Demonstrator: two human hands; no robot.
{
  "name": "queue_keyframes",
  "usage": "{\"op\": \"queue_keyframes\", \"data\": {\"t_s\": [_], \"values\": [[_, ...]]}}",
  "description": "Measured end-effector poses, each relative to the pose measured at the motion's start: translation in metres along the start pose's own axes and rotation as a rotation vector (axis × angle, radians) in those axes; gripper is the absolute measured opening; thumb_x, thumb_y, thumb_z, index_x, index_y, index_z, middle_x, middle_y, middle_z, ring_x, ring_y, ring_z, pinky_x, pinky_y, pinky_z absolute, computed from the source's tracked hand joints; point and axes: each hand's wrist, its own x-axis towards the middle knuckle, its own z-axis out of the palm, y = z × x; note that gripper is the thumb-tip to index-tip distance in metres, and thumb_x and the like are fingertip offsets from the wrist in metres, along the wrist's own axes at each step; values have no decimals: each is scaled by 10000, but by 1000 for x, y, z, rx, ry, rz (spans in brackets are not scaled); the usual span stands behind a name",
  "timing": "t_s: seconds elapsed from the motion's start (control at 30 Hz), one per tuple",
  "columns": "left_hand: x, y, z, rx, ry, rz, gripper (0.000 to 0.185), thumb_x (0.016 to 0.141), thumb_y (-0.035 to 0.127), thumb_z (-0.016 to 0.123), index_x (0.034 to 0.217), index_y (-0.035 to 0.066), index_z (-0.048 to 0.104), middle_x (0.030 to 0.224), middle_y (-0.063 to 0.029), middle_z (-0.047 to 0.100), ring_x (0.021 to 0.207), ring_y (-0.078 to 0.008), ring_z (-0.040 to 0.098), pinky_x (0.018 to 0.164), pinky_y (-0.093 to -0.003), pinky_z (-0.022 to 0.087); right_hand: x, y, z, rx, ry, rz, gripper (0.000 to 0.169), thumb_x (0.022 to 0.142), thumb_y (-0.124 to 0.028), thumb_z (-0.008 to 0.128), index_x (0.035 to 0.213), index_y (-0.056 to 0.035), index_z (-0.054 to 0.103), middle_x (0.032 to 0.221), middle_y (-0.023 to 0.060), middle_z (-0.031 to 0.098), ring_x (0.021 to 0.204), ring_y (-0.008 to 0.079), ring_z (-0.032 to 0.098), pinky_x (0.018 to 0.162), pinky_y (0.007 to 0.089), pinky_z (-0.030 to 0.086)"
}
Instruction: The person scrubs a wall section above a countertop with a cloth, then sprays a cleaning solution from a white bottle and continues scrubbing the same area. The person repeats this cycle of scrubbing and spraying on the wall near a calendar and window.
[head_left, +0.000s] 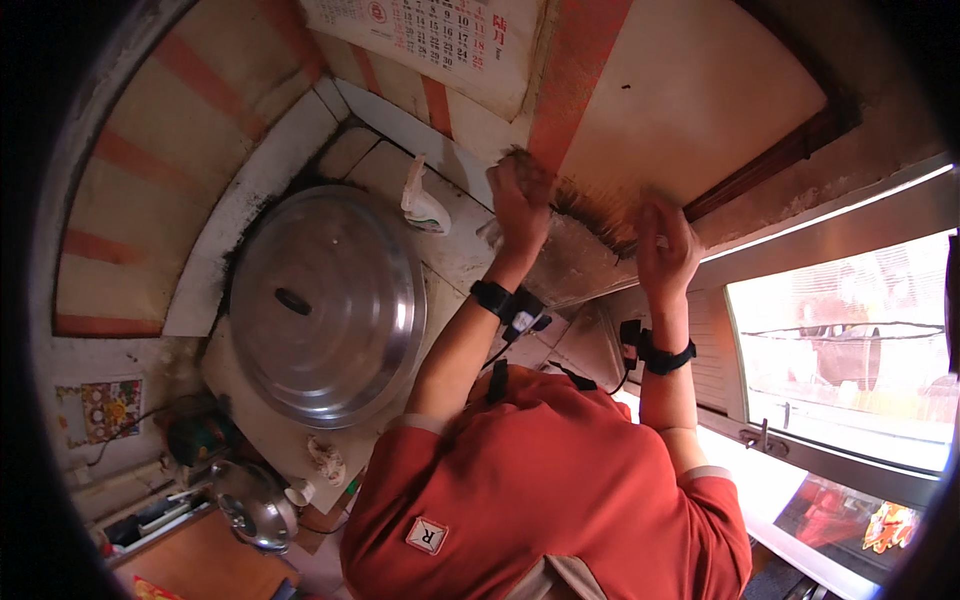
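Note:
My left hand (521, 199) is closed around a dark, fuzzy scouring pad (523, 161), blurred, against the lower end of a red stripe on the wall panel (660, 90). To its right my right hand (667, 244) is raised with bent fingers by the panel's stained lower edge; whether it holds anything is unclear. Dark brown grime (592, 214) marks the panel between the hands. A white plastic bottle (426, 206) stands on the tiled surface left of my left hand. Black straps with small devices circle both wrists.
A large round metal lid (328, 307) with a black handle lies at left. A calendar (442, 37) hangs above. At right is a window (847, 345) with a metal latch (765, 442). A smaller shiny metal vessel (255, 506) and a white cup (300, 493) sit lower left.

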Motion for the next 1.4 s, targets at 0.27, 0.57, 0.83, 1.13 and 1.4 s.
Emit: {"op": "queue_keyframes", "data": {"t_s": [0.27,0.57,0.83,1.13,1.4], "values": [[35,2,-12,74,78,-30,304,1025,151,510,1260,-34,456,1125,-243,444,975,-401,507,831,-505,417,0,-6,-2,62,-2,44,170,933,-22,641,1096,-27,687,787,110,720,749,187,745,615,280,554],[42,-24,-5,154,78,19,306,1025,143,521,1228,-74,447,1079,-235,493,978,-409,512,864,-476,413,0,-6,-2,137,-1,99,161,941,-20,619,1088,-24,686,792,105,728,716,161,738,615,278,579],[41,-14,-19,-275,19,-377,236,1060,133,505,1255,12,449,1098,-107,550,929,-179,562,756,-353,485,-1,-1,-2,183,0,151,156,930,-29,625,1076,-23,681,804,136,711,705,222,730,609,315,571],[-6,65,-51,-962,-373,-620,384,1079,373,451,1346,97,443,1248,-107,584,1136,-239,603,958,-406,509,-34,-19,20,324,-253,273,293,913,-180,705,1134,8,663,895,193,702,770,304,723,681,371,579],[-29,70,-68,-974,-358,-699,379,1071,349,459,1368,113,466,1316,-79,568,1237,-251,552,1050,-424,451,-54,-5,16,539,-506,446,257,936,-177,685,1070,37,636,820,113,673,733,167,657,658,316,523]]}}
